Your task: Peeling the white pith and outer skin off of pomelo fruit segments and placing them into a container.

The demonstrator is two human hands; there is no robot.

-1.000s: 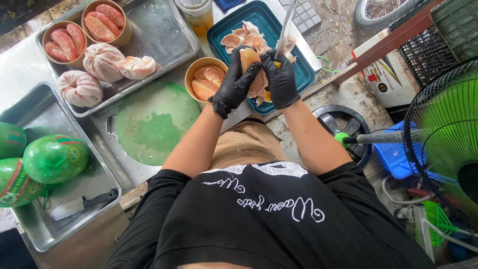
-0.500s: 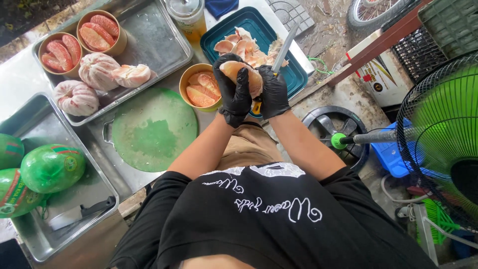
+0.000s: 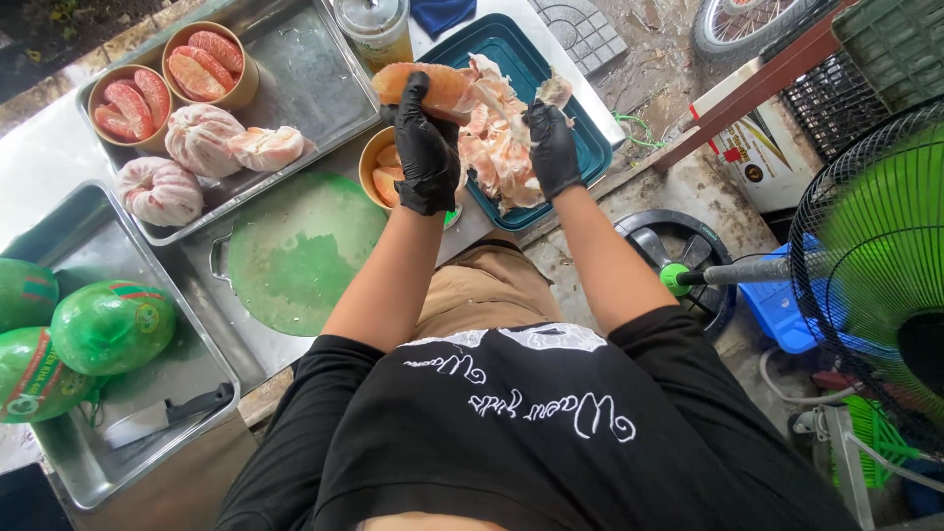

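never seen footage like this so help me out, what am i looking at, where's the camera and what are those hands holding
There is no machine here. One camera sits on a person's head and looks down, so you see their own chest, arms and both hands in black gloves.

The left hand grips a peeled pink citrus segment. The right hand pinches a scrap of pale peel over a teal tray piled with such scraps.

On the metal counter: a paper bowl of segments below the left hand, a round green cutting board, a steel tray with two filled bowls and peeled fruit, and another tray with whole green fruits and a cleaver. A green fan stands at the right.
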